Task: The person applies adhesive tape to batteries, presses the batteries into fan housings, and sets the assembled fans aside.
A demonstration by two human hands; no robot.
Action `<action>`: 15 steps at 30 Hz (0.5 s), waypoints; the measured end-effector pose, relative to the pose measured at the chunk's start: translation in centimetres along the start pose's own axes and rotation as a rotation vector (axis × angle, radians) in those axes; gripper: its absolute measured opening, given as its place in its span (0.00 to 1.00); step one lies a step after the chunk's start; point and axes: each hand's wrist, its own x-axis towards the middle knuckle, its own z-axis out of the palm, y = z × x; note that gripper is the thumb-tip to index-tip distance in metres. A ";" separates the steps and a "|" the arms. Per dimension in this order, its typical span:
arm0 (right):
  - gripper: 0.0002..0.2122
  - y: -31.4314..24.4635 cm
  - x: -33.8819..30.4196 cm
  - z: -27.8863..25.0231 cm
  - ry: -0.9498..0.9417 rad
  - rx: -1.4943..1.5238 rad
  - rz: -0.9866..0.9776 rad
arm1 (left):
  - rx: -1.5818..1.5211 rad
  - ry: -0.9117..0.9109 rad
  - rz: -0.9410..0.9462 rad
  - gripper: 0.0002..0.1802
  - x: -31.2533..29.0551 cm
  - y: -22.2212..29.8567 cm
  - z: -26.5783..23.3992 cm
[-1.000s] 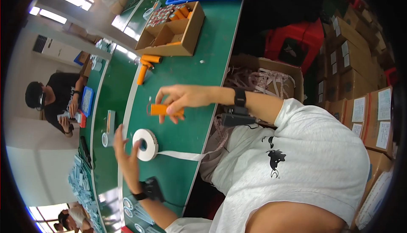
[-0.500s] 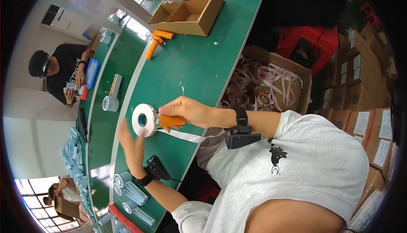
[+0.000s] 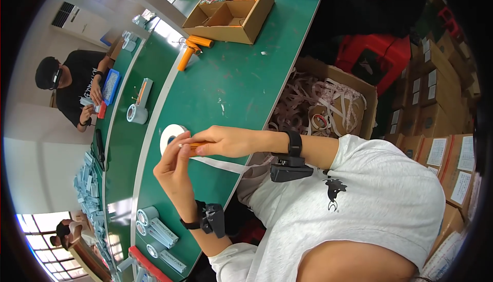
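Observation:
My right hand (image 3: 221, 141) pinches an orange cylindrical battery (image 3: 195, 144), mostly hidden by the fingers. My left hand (image 3: 174, 171) meets it at the battery's end, thumb and fingers closed there around a small pale spot too small to name. Just behind the fingertips is a roll of white tape (image 3: 171, 131), partly covered by my hands. From near it a pale strip (image 3: 221, 165) runs under my right hand toward the table's edge and my lap.
Farther up the green table (image 3: 231, 82) lie orange batteries (image 3: 187, 56) beside a divided cardboard box (image 3: 251, 23). Light-blue handheld fans (image 3: 159, 233) lie nearer my left arm. A carton of discarded strips (image 3: 328, 102) stands beside the table. Across it, a person (image 3: 77, 84) handles parts.
My left hand has come in from beside the roll to the battery's end, and its fingers have closed. My right hand has tilted over the battery, covering more of it.

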 end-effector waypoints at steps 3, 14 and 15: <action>0.20 -1.1 -0.2 -0.3 -0.046 0.109 0.159 | -0.137 0.055 0.366 0.10 0.5 -2.1 -0.6; 0.18 -2.1 -0.7 0.2 -0.305 0.944 0.312 | -1.145 -0.171 0.522 0.08 2.6 -2.0 1.4; 0.21 -1.8 -0.6 0.2 -0.327 0.921 0.293 | -1.114 -0.251 0.543 0.08 3.0 -1.8 1.8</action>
